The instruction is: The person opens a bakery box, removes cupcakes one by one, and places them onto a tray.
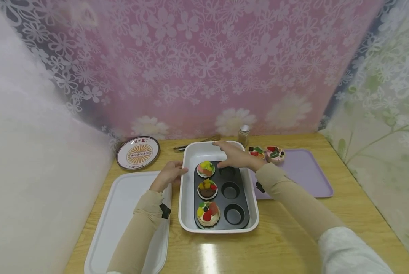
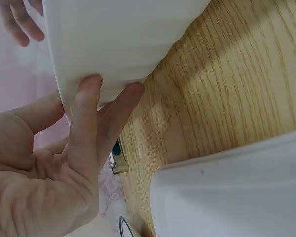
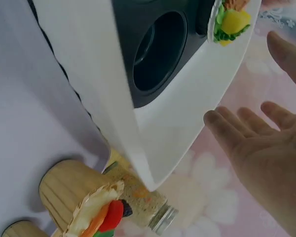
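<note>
A deep white rectangular pan (image 1: 221, 230) stands mid-table with a dark muffin tin (image 1: 219, 207) inside it. Three fruit-topped tarts fill the tin's left column: a near tart (image 1: 208, 214), a middle tart (image 1: 207, 189) and a far tart (image 1: 206, 169). Bare dark cups (image 1: 230, 190) show on the right. My left hand (image 1: 170, 175) holds the pan's left wall, thumb at the rim and fingers (image 2: 84, 113) against the outside. Over the far end of the pan, my right hand (image 1: 237, 155) is spread with nothing in it; the right wrist view shows its fingers (image 3: 224, 131) extended.
To the left lies a white tray (image 1: 129, 213), with a patterned plate (image 1: 138, 153) behind. Tongs (image 1: 180, 148) and a shaker jar (image 1: 243, 136) are at the back. Two more tarts (image 1: 275, 155) sit on a purple tray (image 1: 304, 171) at right.
</note>
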Available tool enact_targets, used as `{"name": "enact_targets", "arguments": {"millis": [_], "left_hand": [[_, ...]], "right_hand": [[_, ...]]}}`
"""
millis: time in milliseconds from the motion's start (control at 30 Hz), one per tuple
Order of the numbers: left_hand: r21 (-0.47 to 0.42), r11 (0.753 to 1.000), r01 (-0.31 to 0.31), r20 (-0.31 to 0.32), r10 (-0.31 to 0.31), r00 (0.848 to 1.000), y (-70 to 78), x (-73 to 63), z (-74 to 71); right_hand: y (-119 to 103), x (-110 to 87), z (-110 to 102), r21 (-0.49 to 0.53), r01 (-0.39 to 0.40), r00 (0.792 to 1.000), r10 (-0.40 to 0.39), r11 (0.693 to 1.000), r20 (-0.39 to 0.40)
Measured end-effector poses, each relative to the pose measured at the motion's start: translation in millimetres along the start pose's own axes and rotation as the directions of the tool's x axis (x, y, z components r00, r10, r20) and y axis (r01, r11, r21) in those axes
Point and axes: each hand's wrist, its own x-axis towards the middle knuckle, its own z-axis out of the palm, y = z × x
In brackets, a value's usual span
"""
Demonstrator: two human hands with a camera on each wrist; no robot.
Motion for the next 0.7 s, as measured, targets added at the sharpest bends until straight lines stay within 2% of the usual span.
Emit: {"name": "enact_targets", "arguments": {"millis": [200, 500, 700], "left_hand": [[0.007, 1.0, -0.001, -0.005, 0.001, 1.0, 0.6, -3.2, -0.5], [0.009, 1.0, 0.025, -0.012, -0.025, 1.0, 1.7, -1.5, -0.7], [0.028, 0.999, 0.031, -0.012, -0.031, 0.999, -1.0, 1.4, -2.0]], "right_hand": [[-12, 7.7, 10, -0.046, 0.021, 0.99, -0.014, 0.999, 0.141], [-15, 18.5, 22, -0.052, 0.006, 0.981, 0.004, 0.999, 0.194], [-15, 23.5, 33, -0.111, 0.025, 0.965, 0.005, 0.994, 0.261]]}}
